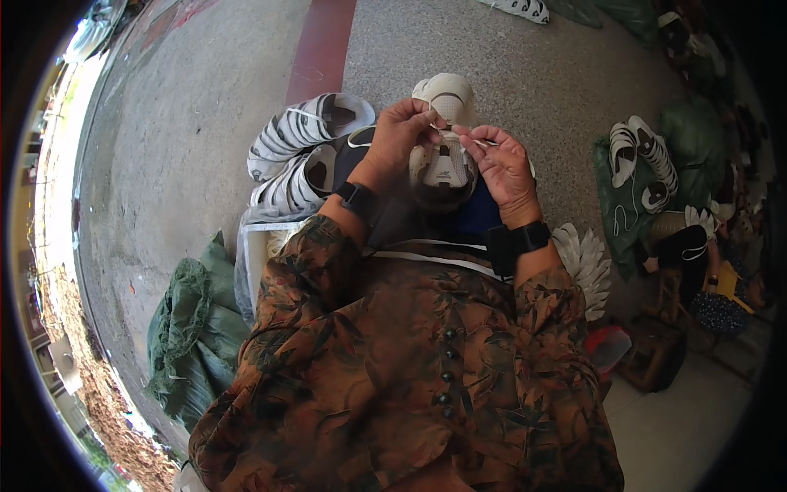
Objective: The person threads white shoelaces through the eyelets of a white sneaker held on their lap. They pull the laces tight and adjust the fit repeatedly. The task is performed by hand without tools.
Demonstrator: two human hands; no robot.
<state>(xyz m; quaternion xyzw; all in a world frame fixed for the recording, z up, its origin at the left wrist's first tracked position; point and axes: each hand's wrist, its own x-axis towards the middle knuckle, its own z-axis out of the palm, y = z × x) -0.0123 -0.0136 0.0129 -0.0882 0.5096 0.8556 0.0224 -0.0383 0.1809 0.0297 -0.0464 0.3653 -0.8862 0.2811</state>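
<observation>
White shoe rests on the person's lap, toe pointing away; left hand and right hand each pinch its white lace in a narrow grip; more white shoes are stacked just left, green sacks on the floor beside.

Shoe under hands: the left hand and right hand are covering the middle of the white shoe; its heel is lying hidden in the lap.
Lace: the white lace is showing too thin to trace.
Top edge: a white shoe sole is being cut off.
Right rim: a seated person is blurring into shadow.
</observation>
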